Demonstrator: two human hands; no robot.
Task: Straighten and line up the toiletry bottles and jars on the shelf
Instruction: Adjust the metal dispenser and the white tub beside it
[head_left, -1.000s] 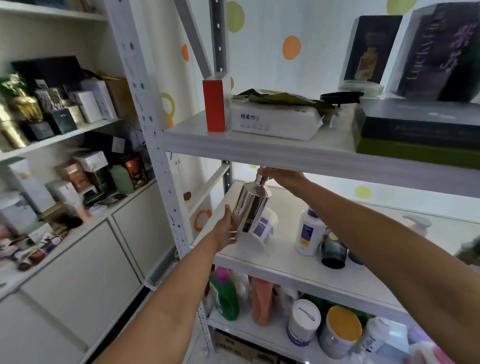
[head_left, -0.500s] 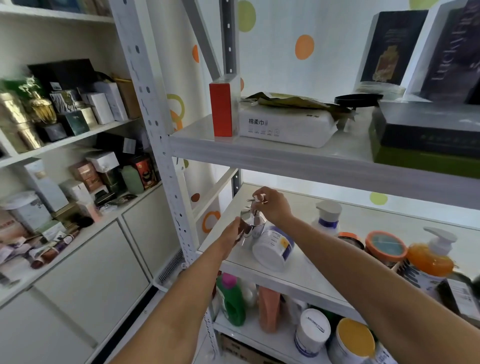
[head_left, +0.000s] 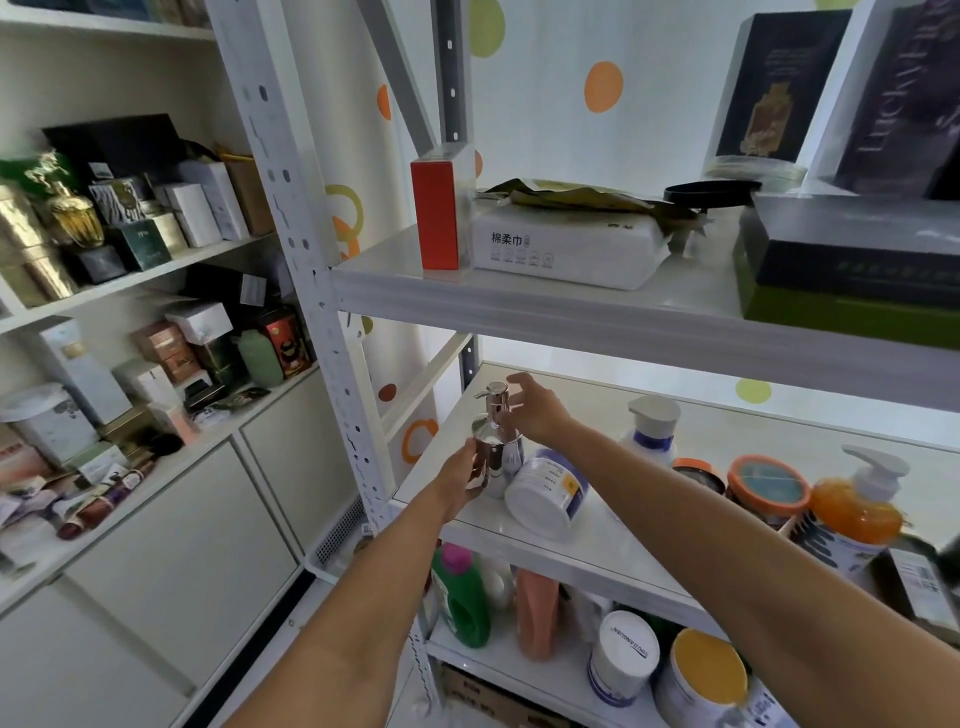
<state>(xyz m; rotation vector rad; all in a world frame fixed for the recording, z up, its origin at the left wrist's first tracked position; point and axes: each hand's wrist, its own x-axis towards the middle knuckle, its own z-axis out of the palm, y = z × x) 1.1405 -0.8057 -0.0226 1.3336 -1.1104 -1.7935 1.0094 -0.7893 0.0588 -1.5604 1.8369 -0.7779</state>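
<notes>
**Op A:** Status? Which step?

**Op B:** Step: seating chrome pump bottle upright, front-left of mid shelf. My left hand grips its body. My right hand is spread wide beside the pump head, holding nothing.

**Op A:** Next move?

**Op B:** Release bottle. Then white jar: it lies on its side against the bottle. I'd say it needs righting, label fwd, then lining up w/ the rest.

Home storeroom, metal shelving, toiletries, boxes
</notes>
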